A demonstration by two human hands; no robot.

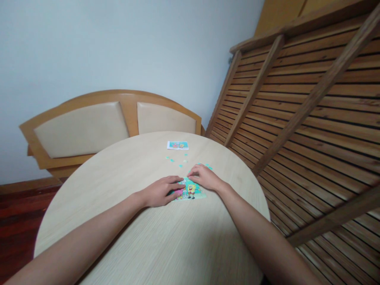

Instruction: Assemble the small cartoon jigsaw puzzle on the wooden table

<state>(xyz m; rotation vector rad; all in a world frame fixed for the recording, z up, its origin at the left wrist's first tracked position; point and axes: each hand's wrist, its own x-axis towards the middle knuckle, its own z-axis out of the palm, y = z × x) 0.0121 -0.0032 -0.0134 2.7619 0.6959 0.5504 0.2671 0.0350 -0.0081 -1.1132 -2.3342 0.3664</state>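
Note:
A small cartoon jigsaw puzzle (191, 192), mostly teal, lies on the round pale wooden table (124, 186). My left hand (162, 190) rests flat on the puzzle's left side, fingers stretched out over it. My right hand (204, 176) sits at the puzzle's upper right edge with its fingers curled down, fingertips pressing on the pieces; whether a piece is under them is hidden. Several loose teal pieces (178, 161) lie scattered just beyond the hands. Farther back lies a small reference picture card (177, 145).
A wooden bench with two beige padded backs (89, 126) stands behind the table against a pale wall. A large slatted wooden frame (311, 111) leans close along the table's right side. Dark red floor (20, 213) shows at the left.

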